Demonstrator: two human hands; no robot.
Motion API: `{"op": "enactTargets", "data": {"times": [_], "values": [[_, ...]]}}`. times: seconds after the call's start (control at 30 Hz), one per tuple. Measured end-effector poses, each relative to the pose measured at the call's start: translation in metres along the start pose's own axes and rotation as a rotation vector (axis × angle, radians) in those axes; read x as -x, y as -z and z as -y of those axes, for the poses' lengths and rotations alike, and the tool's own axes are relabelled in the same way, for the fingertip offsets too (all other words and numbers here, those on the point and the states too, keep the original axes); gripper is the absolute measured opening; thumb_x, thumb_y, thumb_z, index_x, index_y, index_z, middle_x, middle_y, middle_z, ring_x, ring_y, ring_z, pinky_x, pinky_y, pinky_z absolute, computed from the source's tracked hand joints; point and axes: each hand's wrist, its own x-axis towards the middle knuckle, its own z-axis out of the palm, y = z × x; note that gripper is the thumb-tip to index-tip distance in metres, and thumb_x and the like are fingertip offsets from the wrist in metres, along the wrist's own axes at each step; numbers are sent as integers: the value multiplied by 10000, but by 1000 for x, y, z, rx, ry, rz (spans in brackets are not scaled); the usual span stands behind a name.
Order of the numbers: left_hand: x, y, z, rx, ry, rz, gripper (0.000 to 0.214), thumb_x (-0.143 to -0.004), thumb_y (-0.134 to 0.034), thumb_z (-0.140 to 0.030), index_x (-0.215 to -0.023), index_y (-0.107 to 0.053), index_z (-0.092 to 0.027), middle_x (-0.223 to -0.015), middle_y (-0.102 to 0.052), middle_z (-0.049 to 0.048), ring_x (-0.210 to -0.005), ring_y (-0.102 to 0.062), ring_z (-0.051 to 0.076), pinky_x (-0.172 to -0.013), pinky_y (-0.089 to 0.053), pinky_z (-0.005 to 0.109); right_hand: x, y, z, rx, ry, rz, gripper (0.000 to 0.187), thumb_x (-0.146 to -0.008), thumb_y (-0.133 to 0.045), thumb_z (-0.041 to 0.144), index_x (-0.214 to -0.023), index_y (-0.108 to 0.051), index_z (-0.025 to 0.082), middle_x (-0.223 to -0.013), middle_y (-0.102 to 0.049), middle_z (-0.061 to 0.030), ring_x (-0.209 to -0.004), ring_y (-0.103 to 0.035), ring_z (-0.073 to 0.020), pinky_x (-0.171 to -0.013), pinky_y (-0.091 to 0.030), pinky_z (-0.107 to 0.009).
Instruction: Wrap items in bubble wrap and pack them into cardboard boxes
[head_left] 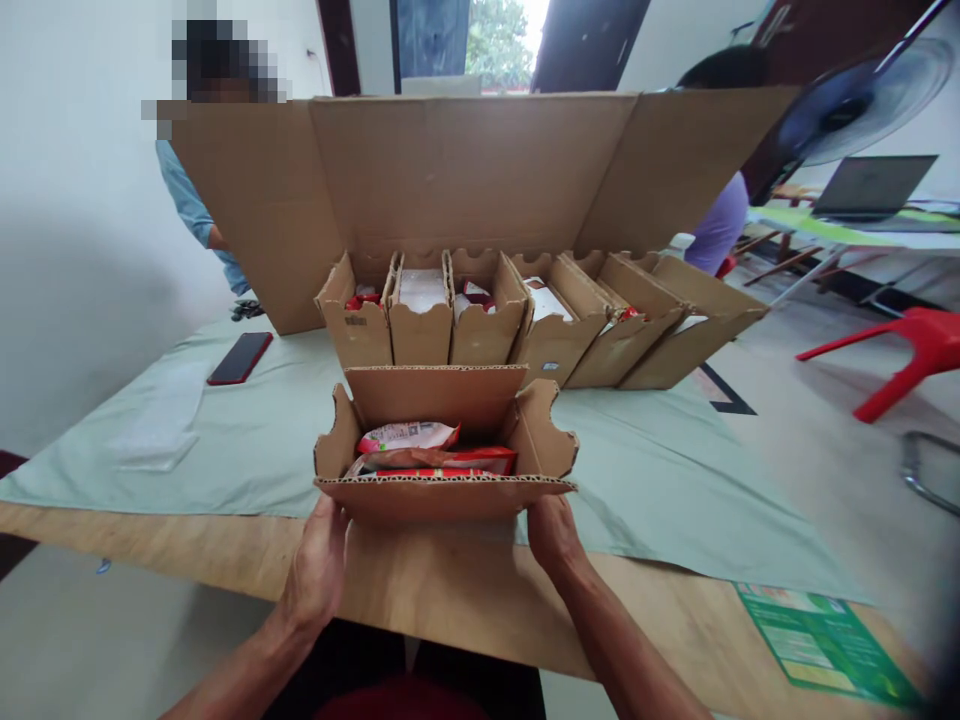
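A small open cardboard box sits at the table's near edge with red and white snack packets inside. My left hand grips the box's near left corner, fingers closed round the front wall. On the near right corner my right hand holds it the same way. Behind it stands a row of several similar small boxes, packed with packets, inside a large opened carton.
A pale green cloth covers the wooden table. A red phone and a clear plastic bag lie at left. Two people stand behind the carton. A red stool, fan and laptop are at right. A green sheet lies near right.
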Motion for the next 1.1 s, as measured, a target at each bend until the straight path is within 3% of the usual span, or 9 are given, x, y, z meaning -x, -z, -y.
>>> {"op": "enactTargets", "data": {"times": [0.1,0.27,0.43,0.63,0.83,0.9,1.0,1.03,1.1], "values": [[-22,-22,-9,-10,-65,43,511,-872,-592,-616,-1214,-733,-264,-1287,-737,47,-1375,-548,304,-1155,-444,454,-22,1,8,-39,22,15,441,-864,-474,521,-981,-790,237,-977,-787,-89,-1094,-654,-331,-985,-527,-454],[-97,-55,-7,-47,-141,104,494,-937,-500,-600,-1249,-685,-265,-1432,-649,28,-1445,-476,268,-1159,-434,426,-85,0,13,-21,91,44,416,-878,-516,570,-954,-767,246,-1048,-776,-52,-1067,-643,-285,-978,-510,-435],[-136,-51,24,-116,-69,69,454,-929,-526,-598,-1144,-706,-242,-1418,-657,56,-1443,-479,272,-1193,-393,457,-106,-8,-14,0,57,45,525,-897,-476,647,-1046,-736,217,-1074,-769,-71,-1024,-654,-269,-850,-540,-399],[-124,-31,50,-177,-114,107,410,-893,-632,-466,-1246,-649,-258,-1453,-618,78,-1485,-421,262,-1246,-303,443,-92,1,-36,88,24,28,481,-840,-565,604,-1004,-721,180,-948,-748,-79,-919,-623,-265,-850,-485,-392],[-99,-18,52,-265,-116,142,755,-740,-741,-215,-1456,-506,-166,-1544,-519,164,-1442,-476,312,-1243,-310,476,-103,3,-37,150,-31,34,375,-734,-642,539,-897,-672,202,-815,-689,-40,-789,-575,-228,-743,-456,-352],[-73,0,48,-370,-111,205,773,-741,-742,-202,-1475,-504,-159,-1550,-511,174,-1448,-467,325,-1239,-311,502,-105,2,-37,195,-53,23,386,-707,-644,541,-899,-667,206,-820,-689,-35,-808,-588,-231,-759,-461,-352],[-34,36,31,-674,-147,465,619,-791,-700,-218,-1403,-606,-225,-1543,-532,124,-1425,-496,310,-1185,-398,484,-106,2,-38,248,-73,21,398,-676,-652,544,-894,-661,211,-814,-685,-44,-806,-591,-236,-759,-463,-356],[-28,50,21,-773,-178,486,500,-800,-687,-223,-1300,-686,-244,-1495,-585,102,-1372,-553,297,-1147,-445,463,-106,2,-37,258,-80,23,401,-667,-655,542,-893,-660,211,-813,-683,-50,-811,-594,-240,-760,-464,-357],[-32,81,-4,-943,-262,311,260,-817,-659,-230,-1046,-781,-246,-1315,-711,81,-1204,-670,267,-1062,-519,428,-106,2,-38,284,-91,19,414,-648,-649,545,-893,-660,212,-813,-684,-59,-827,-602,-251,-767,-464,-363]]}}
